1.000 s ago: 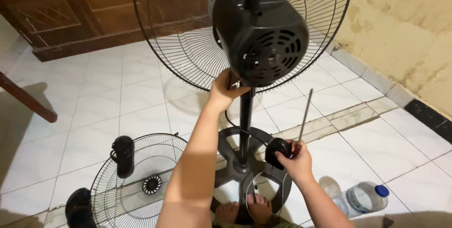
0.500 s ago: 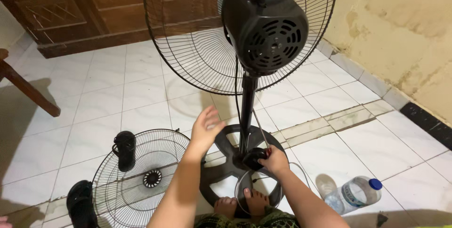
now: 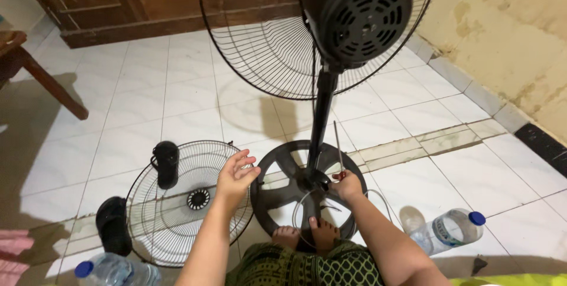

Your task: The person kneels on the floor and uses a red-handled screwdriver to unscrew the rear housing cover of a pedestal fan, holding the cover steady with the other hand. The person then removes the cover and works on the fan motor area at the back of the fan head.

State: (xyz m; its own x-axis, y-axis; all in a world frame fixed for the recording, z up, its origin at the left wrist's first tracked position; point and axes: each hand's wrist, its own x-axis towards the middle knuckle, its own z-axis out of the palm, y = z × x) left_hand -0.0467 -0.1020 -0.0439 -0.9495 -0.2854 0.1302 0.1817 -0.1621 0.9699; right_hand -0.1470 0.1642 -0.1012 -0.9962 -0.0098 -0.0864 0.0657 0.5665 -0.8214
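Observation:
A black standing fan rises in front of me, with its motor housing (image 3: 354, 14) at the top, the rear wire guard (image 3: 260, 44) behind it, and a pole (image 3: 323, 114) down to a round black base (image 3: 277, 194). My left hand (image 3: 236, 174) hovers open over the base's left rim, holding nothing. At the foot of the pole, my right hand (image 3: 348, 185) grips a red-handled screwdriver (image 3: 338, 150) with its shaft pointing up. My bare feet (image 3: 307, 233) rest on the near edge of the base.
The loose front grille (image 3: 177, 215) lies flat on the tiles to the left, with a black cylinder (image 3: 166, 163) standing on it and a black sandal (image 3: 113, 224) beside it. Plastic bottles lie at right (image 3: 449, 230) and lower left (image 3: 112, 271). A wooden chair leg (image 3: 53, 88) stands at far left.
My left hand let go of the pole under the motor and dropped, open, to the base. My right hand moved in to the pole's foot with the screwdriver.

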